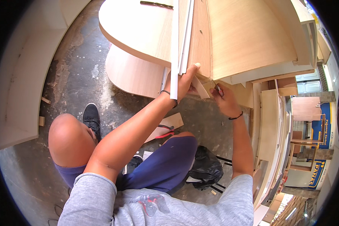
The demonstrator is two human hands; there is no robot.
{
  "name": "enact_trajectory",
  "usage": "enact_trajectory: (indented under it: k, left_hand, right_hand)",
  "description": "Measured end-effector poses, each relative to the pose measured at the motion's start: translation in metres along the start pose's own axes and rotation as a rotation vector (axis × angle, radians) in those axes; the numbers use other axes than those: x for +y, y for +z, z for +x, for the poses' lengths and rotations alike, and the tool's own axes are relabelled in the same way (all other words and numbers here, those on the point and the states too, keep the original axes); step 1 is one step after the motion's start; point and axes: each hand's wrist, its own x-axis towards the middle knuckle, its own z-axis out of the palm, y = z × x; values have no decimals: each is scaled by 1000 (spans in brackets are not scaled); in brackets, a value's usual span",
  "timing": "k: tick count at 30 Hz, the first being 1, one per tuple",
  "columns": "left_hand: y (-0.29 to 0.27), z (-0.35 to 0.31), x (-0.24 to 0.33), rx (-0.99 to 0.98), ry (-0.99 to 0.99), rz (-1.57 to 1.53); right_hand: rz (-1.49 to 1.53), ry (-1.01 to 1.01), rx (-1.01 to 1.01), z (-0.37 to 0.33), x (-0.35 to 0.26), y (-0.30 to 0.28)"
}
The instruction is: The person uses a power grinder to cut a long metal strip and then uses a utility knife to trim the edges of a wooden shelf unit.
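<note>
- Left hand (183, 83) is closed on the low end of the narrow wooden board (200, 47), with its thumb on the top face. Right hand (225, 100) is curled around a small dark hand tool (217, 88). Both hands are near each other but not touching.
- That narrow board is up in front of the person, between the rounded tabletop (139, 28) and the big wooden panel (248, 34).
- The step in hand looks like close work at the board's low corner, since the tool's tip is right by it. I cannot tell if the tool cuts, marks or turns something.
- The next move seems to call for a firm left hand and small, careful pushes with the right. A slip could scratch the wood.
- The narrow board is long and flat, pale brown, with fine lines and small dark spots.
- The tabletop has a smooth face and a round end. A pinker rounded board (130, 71) sits lower.
- Long, thin white strips (174, 49) look smooth, maybe plastic. One lies across the left hand.
- A twisty dark drill bit (156, 4) rests on the tabletop.
- Down low, a tool with red and black handles (167, 132) lies by a flat wood scrap (175, 121).
- The black bag (207, 167) is shiny and crumpled. The gray floor (77, 81) is rough and blotchy.
</note>
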Motion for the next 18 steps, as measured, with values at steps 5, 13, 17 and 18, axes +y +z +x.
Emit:
enact_trajectory:
  k: [5, 13, 17, 18]
  left_hand:
    - [0, 2, -1, -3, -13, -33]
    - [-3, 1, 2, -6, -37, -34]
    - [-2, -2, 7, -20, -22, -37]
    - [-2, -4, 10, -37, -29, -57]
  right_hand:
    - [21, 48, -45, -11, -2, 3]
    - [-342, -161, 175, -12, 5, 7]
    - [-370, -143, 192, -8, 7, 8]
    - [-364, -165, 201, -6, 11, 10]
